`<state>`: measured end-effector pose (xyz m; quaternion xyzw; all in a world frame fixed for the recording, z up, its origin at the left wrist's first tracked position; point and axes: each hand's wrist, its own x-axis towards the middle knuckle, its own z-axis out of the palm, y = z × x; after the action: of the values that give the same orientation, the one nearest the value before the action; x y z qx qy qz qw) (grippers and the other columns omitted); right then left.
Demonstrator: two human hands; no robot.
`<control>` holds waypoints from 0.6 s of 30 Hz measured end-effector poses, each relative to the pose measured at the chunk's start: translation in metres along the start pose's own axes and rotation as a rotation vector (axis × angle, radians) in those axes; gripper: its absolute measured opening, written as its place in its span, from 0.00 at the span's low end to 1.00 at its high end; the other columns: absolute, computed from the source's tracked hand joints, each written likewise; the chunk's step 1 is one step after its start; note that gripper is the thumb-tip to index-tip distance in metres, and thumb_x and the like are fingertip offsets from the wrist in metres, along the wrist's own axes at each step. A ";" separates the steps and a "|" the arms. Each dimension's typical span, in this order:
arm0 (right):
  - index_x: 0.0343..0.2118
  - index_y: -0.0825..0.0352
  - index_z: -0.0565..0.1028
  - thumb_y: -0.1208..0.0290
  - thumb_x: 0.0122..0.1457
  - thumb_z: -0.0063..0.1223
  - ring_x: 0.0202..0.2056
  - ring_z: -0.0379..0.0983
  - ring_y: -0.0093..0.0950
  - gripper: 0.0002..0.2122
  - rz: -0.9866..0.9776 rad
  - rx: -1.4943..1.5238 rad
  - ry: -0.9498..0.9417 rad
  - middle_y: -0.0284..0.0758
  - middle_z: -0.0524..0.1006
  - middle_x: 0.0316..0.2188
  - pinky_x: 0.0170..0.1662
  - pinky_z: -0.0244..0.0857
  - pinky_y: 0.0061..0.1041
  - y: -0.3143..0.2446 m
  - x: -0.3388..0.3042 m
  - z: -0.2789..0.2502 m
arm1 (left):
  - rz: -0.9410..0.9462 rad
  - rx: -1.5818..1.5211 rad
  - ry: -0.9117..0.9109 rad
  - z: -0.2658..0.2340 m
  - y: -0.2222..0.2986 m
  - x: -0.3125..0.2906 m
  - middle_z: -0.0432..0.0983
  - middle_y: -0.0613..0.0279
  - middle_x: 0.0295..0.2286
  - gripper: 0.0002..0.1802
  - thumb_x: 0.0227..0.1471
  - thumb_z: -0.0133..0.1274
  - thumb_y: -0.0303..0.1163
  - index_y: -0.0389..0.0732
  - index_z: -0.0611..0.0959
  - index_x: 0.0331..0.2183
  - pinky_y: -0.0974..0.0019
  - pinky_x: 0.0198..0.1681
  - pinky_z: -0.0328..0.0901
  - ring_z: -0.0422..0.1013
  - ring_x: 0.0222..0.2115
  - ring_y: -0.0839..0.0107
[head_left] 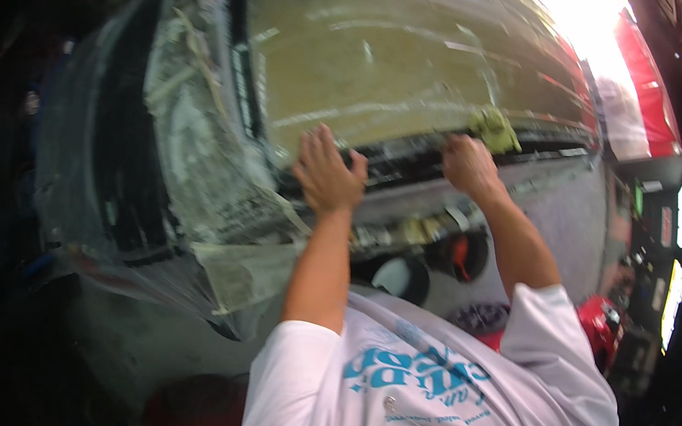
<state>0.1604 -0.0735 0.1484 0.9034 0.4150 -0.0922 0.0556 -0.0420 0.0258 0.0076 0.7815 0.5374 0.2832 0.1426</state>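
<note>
A car body with a wet, olive-gold panel [376, 62] stretches in front of me. Along its near side runs a dark channel [401, 158] with whitish residue. My left hand [327, 173] lies on the panel's near edge, fingers stretched out and thumb apart. To its right, my right hand [468, 164] is closed at the dark channel; whatever its fingers hold, if anything, is hidden. A crumpled yellow-green cloth [495, 130] rests on the panel's edge just beyond that hand.
Whitish masking sheeting [201, 128] covers the car's left part and hangs down. Below my arms stand a bucket with pale liquid [396, 277] and a dark bucket [464, 257] holding something red. Red bodywork [192, 416] shows at lower left, shelves with clutter [650, 265] at right.
</note>
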 end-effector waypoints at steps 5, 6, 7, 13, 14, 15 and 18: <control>0.44 0.65 0.83 0.67 0.63 0.55 0.47 0.81 0.52 0.11 0.100 0.004 0.089 0.50 0.84 0.43 0.51 0.76 0.48 -0.010 -0.021 0.005 | 0.026 -0.042 -0.040 -0.003 0.007 0.006 0.66 0.51 0.64 0.43 0.56 0.53 0.49 0.36 0.67 0.67 0.45 0.66 0.53 0.56 0.69 0.53; 0.44 0.65 0.83 0.67 0.63 0.55 0.47 0.81 0.52 0.11 0.119 0.035 0.094 0.50 0.84 0.42 0.51 0.76 0.48 -0.015 -0.026 0.004 | 0.023 -0.055 -0.056 -0.004 0.007 0.003 0.66 0.50 0.64 0.43 0.56 0.53 0.49 0.35 0.67 0.67 0.45 0.66 0.53 0.56 0.69 0.53; 0.44 0.65 0.83 0.67 0.64 0.54 0.47 0.81 0.53 0.11 0.139 0.066 0.098 0.51 0.84 0.42 0.51 0.76 0.48 -0.021 -0.032 0.000 | 0.023 -0.058 -0.072 -0.005 0.005 0.004 0.66 0.50 0.64 0.43 0.57 0.53 0.48 0.35 0.66 0.67 0.46 0.66 0.52 0.56 0.69 0.53; 0.41 0.63 0.86 0.69 0.59 0.56 0.49 0.81 0.48 0.11 0.107 0.051 -0.001 0.48 0.84 0.44 0.53 0.76 0.45 -0.018 -0.016 -0.031 | 0.003 -0.066 -0.087 -0.005 0.004 0.006 0.66 0.50 0.64 0.44 0.57 0.53 0.48 0.36 0.65 0.68 0.46 0.67 0.52 0.56 0.69 0.54; 0.41 0.63 0.86 0.69 0.59 0.56 0.49 0.81 0.48 0.11 0.100 0.024 -0.051 0.48 0.84 0.44 0.53 0.76 0.44 -0.021 -0.008 -0.040 | 0.005 -0.077 -0.076 -0.004 0.004 0.007 0.66 0.50 0.64 0.44 0.57 0.54 0.48 0.37 0.65 0.68 0.46 0.67 0.51 0.55 0.69 0.53; 0.41 0.62 0.86 0.69 0.58 0.56 0.49 0.81 0.47 0.11 0.095 -0.006 -0.108 0.48 0.84 0.44 0.53 0.76 0.44 -0.023 -0.003 -0.047 | 0.003 -0.088 -0.073 -0.003 0.003 0.006 0.65 0.50 0.64 0.44 0.56 0.55 0.47 0.37 0.65 0.68 0.45 0.67 0.50 0.55 0.69 0.53; 0.40 0.63 0.86 0.68 0.59 0.56 0.49 0.81 0.48 0.11 0.099 0.032 -0.131 0.49 0.84 0.44 0.53 0.76 0.43 -0.023 0.001 -0.042 | 0.001 -0.087 -0.081 -0.001 0.004 0.003 0.65 0.50 0.64 0.43 0.56 0.55 0.47 0.38 0.65 0.67 0.44 0.67 0.50 0.54 0.69 0.54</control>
<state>0.1489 -0.0502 0.1883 0.9156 0.3638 -0.1551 0.0729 -0.0390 0.0267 0.0118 0.7855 0.5180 0.2747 0.1978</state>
